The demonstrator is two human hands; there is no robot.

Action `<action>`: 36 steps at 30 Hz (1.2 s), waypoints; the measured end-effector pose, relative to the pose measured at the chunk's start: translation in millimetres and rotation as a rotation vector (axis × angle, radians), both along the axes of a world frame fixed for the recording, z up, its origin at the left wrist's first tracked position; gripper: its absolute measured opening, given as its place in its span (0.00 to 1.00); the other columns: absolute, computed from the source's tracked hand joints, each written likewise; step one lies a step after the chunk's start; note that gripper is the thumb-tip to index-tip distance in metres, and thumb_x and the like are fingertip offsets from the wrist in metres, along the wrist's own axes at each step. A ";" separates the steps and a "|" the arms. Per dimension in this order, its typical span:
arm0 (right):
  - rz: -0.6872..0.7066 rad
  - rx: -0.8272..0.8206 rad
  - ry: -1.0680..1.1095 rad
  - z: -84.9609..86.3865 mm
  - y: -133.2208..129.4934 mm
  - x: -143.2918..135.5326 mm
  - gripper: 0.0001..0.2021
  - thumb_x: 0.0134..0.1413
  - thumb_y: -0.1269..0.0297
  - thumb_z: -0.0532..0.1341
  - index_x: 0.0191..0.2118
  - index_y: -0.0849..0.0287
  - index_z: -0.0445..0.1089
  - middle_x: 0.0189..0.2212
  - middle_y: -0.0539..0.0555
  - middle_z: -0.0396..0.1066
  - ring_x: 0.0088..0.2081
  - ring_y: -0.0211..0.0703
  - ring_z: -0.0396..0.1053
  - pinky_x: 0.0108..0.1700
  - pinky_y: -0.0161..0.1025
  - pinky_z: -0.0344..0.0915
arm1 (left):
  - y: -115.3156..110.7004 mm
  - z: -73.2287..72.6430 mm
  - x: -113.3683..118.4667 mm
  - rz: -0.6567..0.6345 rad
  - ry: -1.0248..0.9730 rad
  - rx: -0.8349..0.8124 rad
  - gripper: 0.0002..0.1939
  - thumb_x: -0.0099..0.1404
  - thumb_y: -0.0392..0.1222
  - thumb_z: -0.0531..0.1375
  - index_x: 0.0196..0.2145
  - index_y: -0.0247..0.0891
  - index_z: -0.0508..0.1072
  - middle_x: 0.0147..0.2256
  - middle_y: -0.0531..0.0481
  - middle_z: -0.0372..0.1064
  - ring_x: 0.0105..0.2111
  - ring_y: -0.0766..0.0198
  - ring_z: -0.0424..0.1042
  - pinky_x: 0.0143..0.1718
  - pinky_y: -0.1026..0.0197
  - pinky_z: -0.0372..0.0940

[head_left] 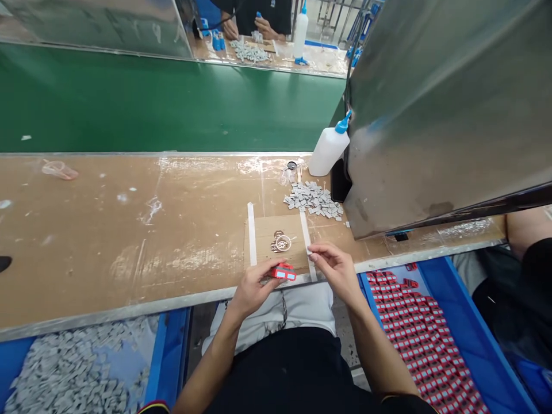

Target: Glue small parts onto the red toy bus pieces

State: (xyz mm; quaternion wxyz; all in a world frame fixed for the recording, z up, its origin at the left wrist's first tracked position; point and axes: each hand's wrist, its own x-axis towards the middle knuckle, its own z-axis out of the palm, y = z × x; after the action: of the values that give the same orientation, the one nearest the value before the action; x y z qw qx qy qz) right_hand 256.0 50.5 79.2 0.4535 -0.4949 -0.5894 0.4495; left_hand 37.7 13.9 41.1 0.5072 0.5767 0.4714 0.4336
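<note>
My left hand grips a small red toy vehicle with pale windows, over the table's front edge. To its right, my right hand has thumb and fingertips pinched together beside a white tape strip; anything between them is too small to make out. Between and beyond the hands, a small round clear cup rests on a taped cardboard piece. Many small grey pieces lie in a pile behind the cardboard.
A white bottle with a blue nozzle stands by a large metal panel. Blue bins below hold red toys at right and grey pieces at left. Across the green belt, another person's hands work. Someone sits at right.
</note>
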 end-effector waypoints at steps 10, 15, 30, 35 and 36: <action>0.183 -0.138 0.081 10.0 -7.2 -18.1 0.11 0.60 0.62 0.67 0.47 0.55 0.77 0.35 0.53 0.79 0.37 0.41 0.78 0.42 0.38 0.76 | -0.3 -8.6 -4.7 -0.048 0.063 0.076 0.20 0.65 0.36 0.64 0.54 0.40 0.79 0.52 0.41 0.80 0.50 0.51 0.81 0.53 0.53 0.76; 0.288 0.084 -0.135 13.9 -3.6 -22.1 0.10 0.64 0.68 0.62 0.49 0.55 0.76 0.37 0.53 0.80 0.37 0.41 0.77 0.44 0.39 0.75 | 0.0 -9.8 -5.5 -0.051 0.059 0.158 0.19 0.67 0.39 0.65 0.55 0.39 0.78 0.51 0.40 0.81 0.50 0.50 0.81 0.54 0.51 0.75; 0.342 0.227 -0.370 15.4 -9.0 -27.5 0.09 0.68 0.73 0.57 0.45 0.59 0.74 0.37 0.56 0.78 0.39 0.43 0.77 0.42 0.38 0.73 | -1.0 -6.9 -4.8 -0.035 0.134 0.220 0.17 0.65 0.31 0.63 0.51 0.38 0.80 0.46 0.42 0.83 0.44 0.54 0.83 0.48 0.55 0.78; 0.362 0.224 -0.425 12.1 -9.5 -25.3 0.12 0.67 0.74 0.57 0.51 0.57 0.74 0.41 0.57 0.80 0.42 0.45 0.78 0.45 0.42 0.74 | -1.4 -3.3 -3.7 -0.044 0.162 0.215 0.18 0.63 0.28 0.60 0.48 0.40 0.80 0.44 0.45 0.84 0.44 0.54 0.83 0.46 0.57 0.78; 0.372 0.223 -0.422 11.9 -8.4 -24.5 0.13 0.67 0.74 0.58 0.52 0.57 0.74 0.42 0.57 0.80 0.42 0.46 0.78 0.46 0.42 0.74 | -1.1 -2.6 -3.4 -0.049 0.151 0.202 0.18 0.63 0.28 0.60 0.48 0.39 0.80 0.45 0.44 0.83 0.44 0.54 0.83 0.47 0.56 0.78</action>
State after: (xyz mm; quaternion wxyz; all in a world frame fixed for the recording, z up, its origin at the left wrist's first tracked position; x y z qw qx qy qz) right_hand 231.5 42.1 91.0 0.2823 -0.4083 -0.7968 0.3446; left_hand 34.3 12.7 38.5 0.4201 0.6671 0.4481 0.4215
